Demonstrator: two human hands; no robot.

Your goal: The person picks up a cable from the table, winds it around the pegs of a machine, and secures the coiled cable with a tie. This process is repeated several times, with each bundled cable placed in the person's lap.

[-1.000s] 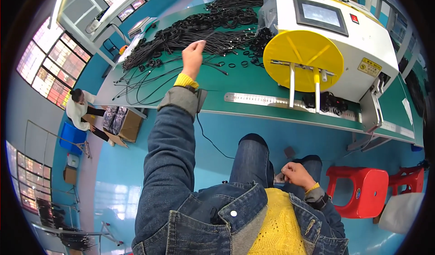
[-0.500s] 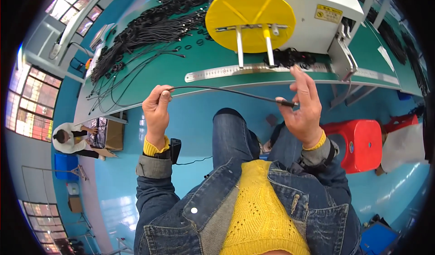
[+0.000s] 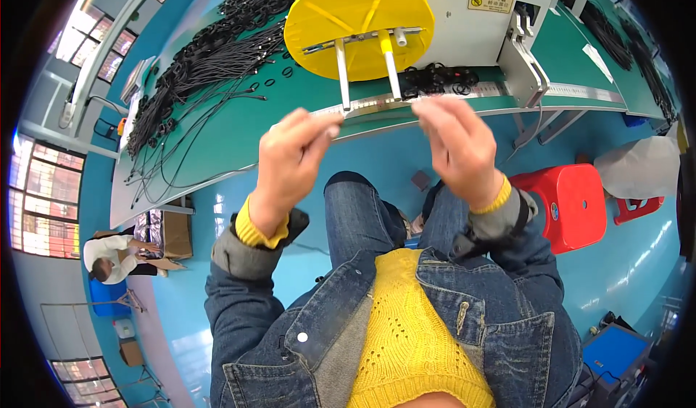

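My left hand and my right hand are raised side by side in front of me, above my knees and just short of the green workbench. Each hand has its fingertips pinched together. Both are blurred, and the thin black cable they held a moment ago is hardly visible between them. Just beyond them on the bench stands a white machine with a yellow disc and two upright metal pins.
Bundles of black cables cover the bench's left and far part; small black rings lie under the disc. A metal ruler strip runs along the bench edge. A red stool stands right. Another person crouches far left by boxes.
My left hand came back from the cable pile with a black cable, my right hand rose from my lap and took its other end. Both hands have since lifted closer to my face.
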